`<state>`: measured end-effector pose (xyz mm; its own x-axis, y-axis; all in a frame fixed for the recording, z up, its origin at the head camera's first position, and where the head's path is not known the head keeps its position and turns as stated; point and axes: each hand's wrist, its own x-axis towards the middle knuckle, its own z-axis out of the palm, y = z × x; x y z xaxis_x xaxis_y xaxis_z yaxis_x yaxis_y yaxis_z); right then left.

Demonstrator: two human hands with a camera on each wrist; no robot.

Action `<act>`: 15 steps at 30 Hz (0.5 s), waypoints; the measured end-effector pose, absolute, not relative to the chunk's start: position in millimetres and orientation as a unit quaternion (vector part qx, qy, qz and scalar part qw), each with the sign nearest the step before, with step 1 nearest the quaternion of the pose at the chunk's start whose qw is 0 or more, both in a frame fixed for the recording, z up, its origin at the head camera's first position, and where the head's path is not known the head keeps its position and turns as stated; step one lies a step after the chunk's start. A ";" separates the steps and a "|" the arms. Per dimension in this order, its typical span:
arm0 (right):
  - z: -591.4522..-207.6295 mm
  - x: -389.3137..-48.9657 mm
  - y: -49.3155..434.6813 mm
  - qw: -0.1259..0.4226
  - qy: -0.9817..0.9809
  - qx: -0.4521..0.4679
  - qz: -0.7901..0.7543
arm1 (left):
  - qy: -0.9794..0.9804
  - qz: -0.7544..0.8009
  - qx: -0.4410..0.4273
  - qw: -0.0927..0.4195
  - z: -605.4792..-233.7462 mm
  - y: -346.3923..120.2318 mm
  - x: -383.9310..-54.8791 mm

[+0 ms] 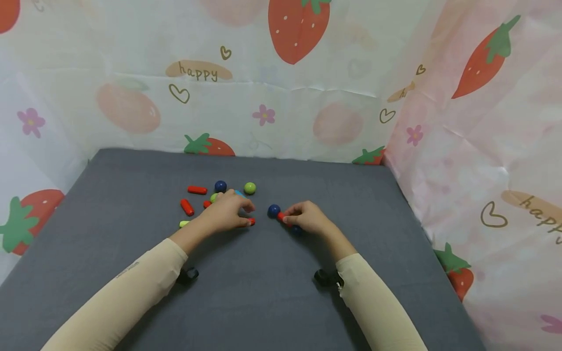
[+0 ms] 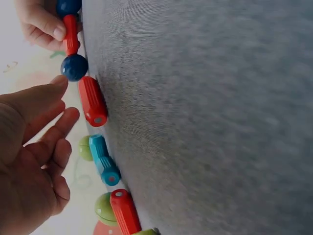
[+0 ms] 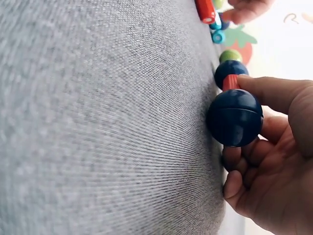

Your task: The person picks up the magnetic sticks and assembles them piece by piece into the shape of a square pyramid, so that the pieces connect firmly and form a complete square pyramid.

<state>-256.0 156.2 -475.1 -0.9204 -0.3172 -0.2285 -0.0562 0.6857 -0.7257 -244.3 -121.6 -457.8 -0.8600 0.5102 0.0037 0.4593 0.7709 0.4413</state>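
My right hand (image 1: 309, 217) pinches a red ribbed rod (image 1: 281, 217) between thumb and fingers. A dark blue ball (image 1: 274, 210) sits on the rod's far end and another blue ball (image 3: 234, 117) on its near end. Over the loose pieces on the left hovers my left hand (image 1: 225, 212), its thumb and fingers spread apart. Close by its thumb lies a loose red rod (image 2: 93, 101), and a gap shows between this rod and the fingers in the left wrist view. A light blue rod (image 2: 103, 160) lies beyond, partly hidden from the head view by the left hand.
Left of and behind the left hand lie red rods (image 1: 197, 189), a blue ball (image 1: 220, 186), a green ball (image 1: 250, 188) and a yellow-green rod (image 1: 184, 224). Grey cloth (image 1: 263, 302) covers the table. Printed curtains (image 1: 290, 131) stand behind and at the sides.
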 end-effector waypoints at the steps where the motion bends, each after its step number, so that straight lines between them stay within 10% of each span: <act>1: -474.9 -255.5 156.5 0.171 0.902 -0.105 -0.382 | 0.941 0.213 0.256 0.056 -458.3 -123.2 -242.8; 15: -473.5 -245.9 154.4 0.152 0.905 -0.088 -0.387 | 0.954 0.186 0.226 0.069 -463.5 -128.7 -239.8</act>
<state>-245.9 154.4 -473.5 -0.9382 -0.2768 -0.2078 -0.0407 0.6844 -0.7280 -239.8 -128.7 -463.5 -0.8880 0.4574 -0.0473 0.4059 0.8280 0.3869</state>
